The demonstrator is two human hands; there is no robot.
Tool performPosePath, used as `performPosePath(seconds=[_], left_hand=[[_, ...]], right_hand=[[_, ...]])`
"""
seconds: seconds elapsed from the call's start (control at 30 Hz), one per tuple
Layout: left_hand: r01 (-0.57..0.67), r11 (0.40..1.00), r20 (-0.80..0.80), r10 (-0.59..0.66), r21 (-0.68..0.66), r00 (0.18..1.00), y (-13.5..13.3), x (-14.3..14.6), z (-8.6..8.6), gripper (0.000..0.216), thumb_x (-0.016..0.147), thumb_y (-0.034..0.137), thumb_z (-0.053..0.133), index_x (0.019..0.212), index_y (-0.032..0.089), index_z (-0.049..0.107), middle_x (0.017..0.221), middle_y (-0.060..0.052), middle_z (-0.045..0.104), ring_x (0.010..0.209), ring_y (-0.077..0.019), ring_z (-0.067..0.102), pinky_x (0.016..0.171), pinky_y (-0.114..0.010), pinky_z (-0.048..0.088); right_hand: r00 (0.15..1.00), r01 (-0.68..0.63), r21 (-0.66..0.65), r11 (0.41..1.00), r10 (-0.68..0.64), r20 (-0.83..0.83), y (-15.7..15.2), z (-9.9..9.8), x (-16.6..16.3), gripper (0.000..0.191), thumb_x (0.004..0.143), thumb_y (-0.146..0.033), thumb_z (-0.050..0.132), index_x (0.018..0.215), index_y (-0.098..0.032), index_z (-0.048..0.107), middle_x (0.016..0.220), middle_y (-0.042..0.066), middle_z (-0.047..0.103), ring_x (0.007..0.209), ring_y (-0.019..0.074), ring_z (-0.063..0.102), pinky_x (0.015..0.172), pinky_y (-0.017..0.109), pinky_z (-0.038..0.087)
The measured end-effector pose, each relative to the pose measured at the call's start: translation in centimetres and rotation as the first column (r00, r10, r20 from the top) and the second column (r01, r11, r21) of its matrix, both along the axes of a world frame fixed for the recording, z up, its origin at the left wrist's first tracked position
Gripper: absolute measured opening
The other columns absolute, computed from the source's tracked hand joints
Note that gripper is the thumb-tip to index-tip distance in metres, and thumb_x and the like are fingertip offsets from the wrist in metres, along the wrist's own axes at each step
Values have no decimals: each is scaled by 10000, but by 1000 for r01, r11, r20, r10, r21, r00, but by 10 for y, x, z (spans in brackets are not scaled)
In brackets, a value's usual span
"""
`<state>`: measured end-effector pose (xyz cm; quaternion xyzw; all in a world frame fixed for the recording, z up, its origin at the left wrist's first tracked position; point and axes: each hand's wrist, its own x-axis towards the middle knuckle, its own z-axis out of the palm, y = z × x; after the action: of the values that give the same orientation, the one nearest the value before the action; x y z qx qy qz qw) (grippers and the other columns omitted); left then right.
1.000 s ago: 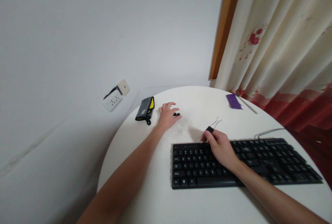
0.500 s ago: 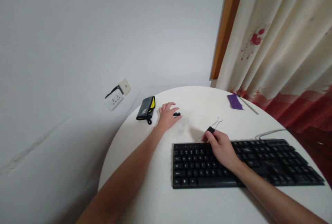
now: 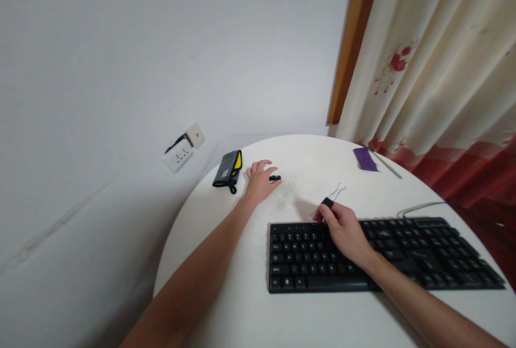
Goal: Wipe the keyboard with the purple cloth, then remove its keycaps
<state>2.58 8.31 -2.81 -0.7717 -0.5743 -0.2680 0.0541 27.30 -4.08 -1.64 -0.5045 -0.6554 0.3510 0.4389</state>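
My left hand (image 3: 260,180) rests on the white table with its fingers spread. Small black keycaps (image 3: 275,178) lie in the gap between its thumb and index finger, partly hidden by the hand. My right hand (image 3: 342,225) is closed around the black handle of a wire keycap puller (image 3: 328,202). Thin wire loops stick out from the handle on both sides. Beneath the right hand and forearm is a black keyboard (image 3: 322,267), whose top edge is near the puller's lower wires.
A grey folded cloth pouch (image 3: 226,169) with yellow lining sits left of my left hand. At the far right of the round table (image 3: 226,305) are a purple cloth piece (image 3: 365,159) and a thin pale stick (image 3: 387,164). The keyboard cable (image 3: 423,205) runs off right.
Almost nothing differs. Both hands keep their places and poses, and the whole view has shifted very slightly.
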Motion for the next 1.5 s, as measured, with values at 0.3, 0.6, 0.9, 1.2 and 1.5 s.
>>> performPosePath(seconds=[0.3, 0.6, 0.9, 1.2, 1.5], left_hand=[[-2, 1000, -1, 2, 5, 1000, 3, -1, -3, 382, 774, 357, 781, 1136, 271, 696, 1341, -73, 532, 1228, -314, 412, 997, -474, 336], [-13, 1000, -12, 13, 1, 1000, 2, -2, -3, 394, 777, 374, 774, 1148, 268, 692, 1336, -67, 539, 1224, -309, 418, 988, -468, 342], [-26, 999, -2, 26, 29, 1000, -7, -4, -1, 428, 774, 339, 761, 1186, 268, 668, 1328, -72, 538, 1222, -312, 426, 989, -473, 344], [-55, 997, -13, 56, 57, 998, -3, -1, -3, 433, 769, 353, 760, 1182, 262, 665, 1315, -83, 548, 1206, -317, 434, 971, -472, 347], [-43, 997, 22, 41, 65, 999, -2, -1, -5, 427, 758, 337, 762, 1167, 260, 667, 1295, -85, 569, 1186, -325, 459, 966, -481, 356]], right_hand=[[1000, -7, 1, 1000, 7, 11, 1, -2, 0, 415, 973, -455, 456, 747, -180, 670, 726, 40, 685, 729, 205, 628, 706, 299, 452], [1000, -6, -9, 1000, 6, 8, 0, -2, 0, 417, 970, -462, 460, 750, -177, 670, 730, 41, 683, 738, 205, 624, 711, 301, 449], [1000, -14, 3, 1000, 14, -3, 1, -3, 0, 414, 972, -456, 456, 753, -180, 672, 736, 45, 688, 739, 207, 626, 711, 304, 454], [1000, -10, 8, 1000, 10, -10, 1, -2, 0, 412, 970, -454, 459, 736, -181, 660, 722, 42, 678, 729, 204, 620, 709, 305, 451], [1000, -8, -2, 1000, 8, 2, 0, -1, 0, 410, 967, -453, 461, 735, -182, 663, 725, 42, 683, 734, 204, 620, 712, 303, 450]])
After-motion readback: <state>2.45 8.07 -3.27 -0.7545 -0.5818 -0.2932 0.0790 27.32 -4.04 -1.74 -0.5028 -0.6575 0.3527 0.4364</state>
